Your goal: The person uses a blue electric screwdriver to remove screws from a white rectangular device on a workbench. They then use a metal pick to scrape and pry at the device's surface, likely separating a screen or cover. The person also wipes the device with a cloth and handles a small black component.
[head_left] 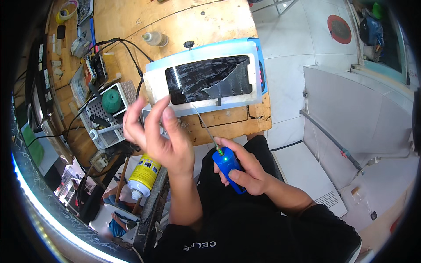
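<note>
My right hand (245, 171) is wrapped around a blue handheld electric tool (228, 168) with a small green light lit on it. From its top a thin metal rod (204, 122) slants up and left toward a phone screen panel (210, 79). The panel lies flat on the pale top of a blue-edged machine (158, 65). Streaky black film covers much of it, and a grey patch shows at its lower right. My left hand (160, 136) is raised at the machine's lower left corner, fingers apart, with nothing visible in it. It partly hides the machine's near left corner.
The machine stands on a wooden workbench (210, 22). A small clear bottle (155, 38) sits behind it. To the left are black cables (127, 46) and a white basket (105, 138) with a green spool (112, 101). A yellow spray can (144, 175) lies left of my left forearm.
</note>
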Available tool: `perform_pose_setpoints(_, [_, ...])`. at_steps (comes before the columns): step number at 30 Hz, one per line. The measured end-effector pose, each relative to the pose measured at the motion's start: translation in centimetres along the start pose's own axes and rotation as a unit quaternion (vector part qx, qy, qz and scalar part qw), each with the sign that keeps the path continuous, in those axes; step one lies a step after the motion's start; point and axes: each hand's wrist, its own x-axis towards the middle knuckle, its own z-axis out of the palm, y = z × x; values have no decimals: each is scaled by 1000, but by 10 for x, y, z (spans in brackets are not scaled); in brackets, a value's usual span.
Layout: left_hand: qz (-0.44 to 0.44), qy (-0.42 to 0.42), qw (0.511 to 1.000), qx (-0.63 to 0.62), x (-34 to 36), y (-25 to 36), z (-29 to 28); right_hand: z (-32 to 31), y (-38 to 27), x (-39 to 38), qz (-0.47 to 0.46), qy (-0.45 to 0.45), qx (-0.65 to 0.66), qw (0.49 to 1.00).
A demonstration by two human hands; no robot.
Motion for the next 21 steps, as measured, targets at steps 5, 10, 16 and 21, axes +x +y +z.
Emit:
perform_pose_setpoints(5, [-215, -137, 890, -377, -18, 21, -28, -5, -17, 2, 74, -76, -15, 994])
perform_pose_setpoints(10, [-212, -66, 831, -511, 0, 39, -37, 0, -36, -7, -5, -111, -123, 986])
perform_pose_setpoints(16, [-105, 1, 968, -229, 24, 34, -7, -13, -37, -16, 84, -25, -49, 995])
perform_pose_setpoints(21, [-2, -28, 999, 29, -1, 26, 20, -12, -7, -5, 80, 37, 35, 995])
